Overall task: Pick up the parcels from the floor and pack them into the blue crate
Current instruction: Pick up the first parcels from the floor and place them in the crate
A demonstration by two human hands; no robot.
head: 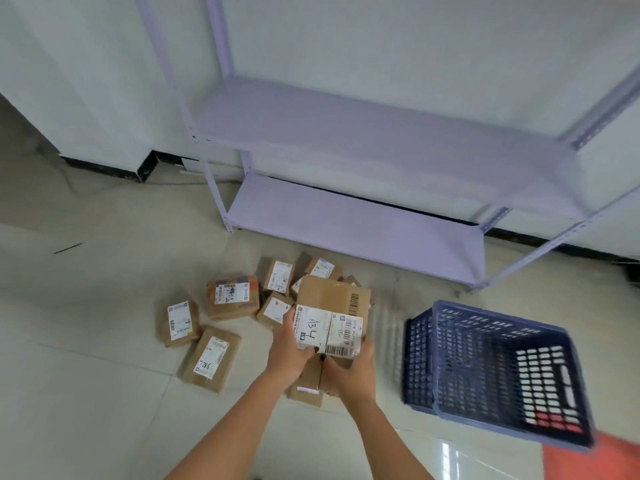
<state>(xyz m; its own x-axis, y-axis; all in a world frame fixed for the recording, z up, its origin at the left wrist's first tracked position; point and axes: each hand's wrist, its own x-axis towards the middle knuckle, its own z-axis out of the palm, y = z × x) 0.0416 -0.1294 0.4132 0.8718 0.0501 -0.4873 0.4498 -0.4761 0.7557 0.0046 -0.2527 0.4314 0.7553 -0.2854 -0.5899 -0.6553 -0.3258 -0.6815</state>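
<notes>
From the head camera, the left hand [289, 351] and right hand [351, 370] grip a labelled cardboard parcel [330, 317], fingers closed around its near edge, above other parcels [211, 362] on the floor [86, 358]. The blue crate [495, 372] stands apart, rightward.

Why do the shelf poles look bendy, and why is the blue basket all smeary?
In the head view the wide-angle lens bows the shelf posts outward near the edges; the blue crate looks streaked, probably from motion blur, while the held parcel in both hands stays sharp enough to read its label; a bright glare patch shines on the floor tiles at the bottom.
</notes>
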